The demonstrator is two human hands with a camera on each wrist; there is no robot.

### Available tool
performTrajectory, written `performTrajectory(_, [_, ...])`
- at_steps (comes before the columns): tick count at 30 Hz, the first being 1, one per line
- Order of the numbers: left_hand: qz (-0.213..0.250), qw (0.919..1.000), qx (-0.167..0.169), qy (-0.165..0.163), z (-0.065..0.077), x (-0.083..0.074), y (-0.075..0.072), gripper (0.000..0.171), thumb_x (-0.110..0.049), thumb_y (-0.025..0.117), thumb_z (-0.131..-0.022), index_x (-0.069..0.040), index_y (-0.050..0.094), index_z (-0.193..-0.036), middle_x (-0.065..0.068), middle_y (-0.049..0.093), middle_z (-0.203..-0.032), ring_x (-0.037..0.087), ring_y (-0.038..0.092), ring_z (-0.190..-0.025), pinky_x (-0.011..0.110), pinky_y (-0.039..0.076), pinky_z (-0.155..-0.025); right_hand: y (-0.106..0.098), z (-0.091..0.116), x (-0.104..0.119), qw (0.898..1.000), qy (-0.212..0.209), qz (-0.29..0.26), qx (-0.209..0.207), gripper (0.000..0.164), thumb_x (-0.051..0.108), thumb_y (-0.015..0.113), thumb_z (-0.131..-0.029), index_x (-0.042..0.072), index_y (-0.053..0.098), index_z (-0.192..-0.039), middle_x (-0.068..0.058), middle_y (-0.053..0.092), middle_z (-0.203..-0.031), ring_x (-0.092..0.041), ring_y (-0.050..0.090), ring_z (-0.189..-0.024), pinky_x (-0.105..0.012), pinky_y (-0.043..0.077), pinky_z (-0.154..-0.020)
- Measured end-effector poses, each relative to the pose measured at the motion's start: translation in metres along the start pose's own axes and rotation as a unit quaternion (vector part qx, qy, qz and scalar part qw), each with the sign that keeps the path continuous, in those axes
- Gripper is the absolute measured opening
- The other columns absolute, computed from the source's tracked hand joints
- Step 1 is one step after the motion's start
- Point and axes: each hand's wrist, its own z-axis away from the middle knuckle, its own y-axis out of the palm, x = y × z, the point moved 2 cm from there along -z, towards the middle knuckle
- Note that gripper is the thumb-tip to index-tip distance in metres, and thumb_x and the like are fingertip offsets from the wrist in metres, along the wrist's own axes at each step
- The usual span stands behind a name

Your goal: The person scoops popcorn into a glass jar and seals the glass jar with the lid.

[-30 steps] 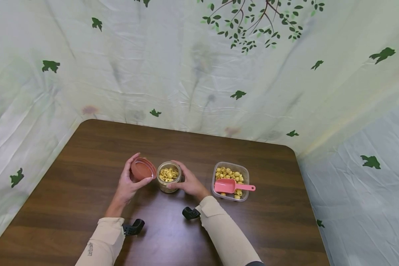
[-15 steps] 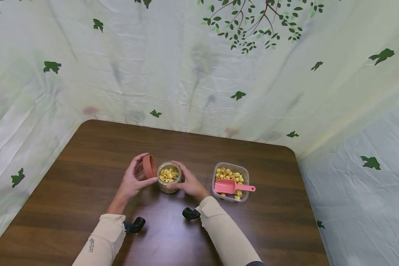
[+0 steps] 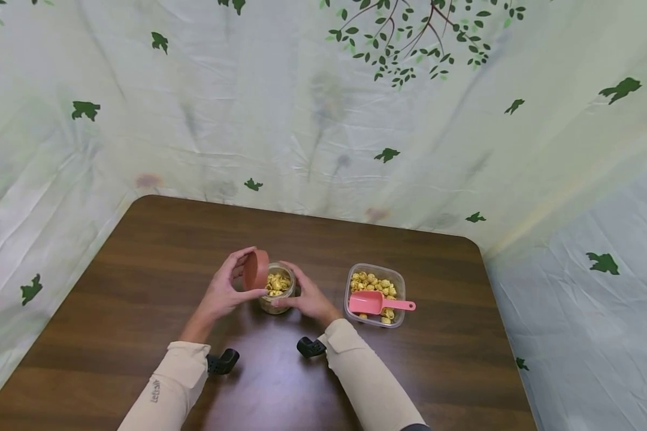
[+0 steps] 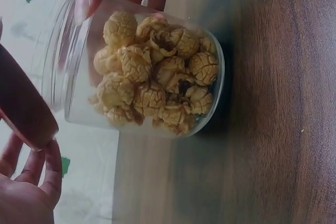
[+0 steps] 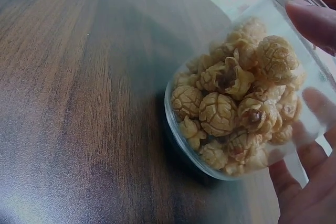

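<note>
My left hand (image 3: 225, 294) grips a reddish-brown round lid (image 3: 256, 270) by its edge, tilted beside and partly over the mouth of a clear jar (image 3: 274, 306). The jar stands upright on the table, well filled with caramel popcorn (image 4: 157, 72). Around its right side curls my right hand (image 3: 311, 298), with the thumb near the rim. In the left wrist view the lid (image 4: 23, 100) is apart from the jar's threaded mouth. The right wrist view shows the fingers behind the jar (image 5: 231, 103).
To the right of the jar, a clear plastic container (image 3: 401, 286) holds more popcorn (image 3: 372, 281). A pink scoop (image 3: 368, 302) lies across it, its handle past the right rim. The brown wooden table (image 3: 442, 359) ends at a leaf-patterned cloth (image 3: 302, 120).
My left hand has moved right with the lid, turning it from inside-up beside the jar to a steep tilt over the left part of its mouth. The right hand has stayed on the jar.
</note>
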Motion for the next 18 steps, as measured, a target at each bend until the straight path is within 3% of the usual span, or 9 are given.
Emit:
performTrajectory(8, [-0.053,0.9978,0.011,0.038,-0.003,-0.006,0.008,0.087,-0.006,0.089,-0.065,-0.009,0.047,-0.142,0.013,0.043,-0.133,0.025,0.045,-0.115,0.039,0.043,-0.089,-0.002,0.004,0.012,1.0,0.011,-0.025,0.015,0.082,0.005,0.079,-0.078,0.021,0.037,-0.147,-0.012,0.048,-0.14,-0.029,0.046,-0.125,-0.051,0.034,-0.105])
performTrajectory(13, [-0.057,0.9967,0.018,0.055,-0.005,-0.01,0.012,0.084,-0.005,0.089,-0.065,-0.003,0.049,-0.139,0.016,0.044,-0.134,0.031,0.047,-0.119,0.045,0.042,-0.092,-0.004,0.012,0.03,0.999,0.006,-0.029,0.018,0.078,0.003,0.077,-0.079,0.017,0.039,-0.146,-0.013,0.05,-0.137,-0.026,0.048,-0.121,-0.05,0.036,-0.104])
performTrajectory(18, [-0.067,0.9952,0.028,0.066,-0.007,-0.01,0.015,0.082,-0.005,0.089,-0.064,0.001,0.051,-0.136,0.017,0.045,-0.135,0.034,0.047,-0.12,0.051,0.04,-0.094,-0.005,0.013,0.031,1.0,-0.007,-0.023,0.018,0.078,0.002,0.077,-0.079,0.014,0.038,-0.145,-0.013,0.051,-0.137,-0.025,0.047,-0.124,-0.048,0.034,-0.105])
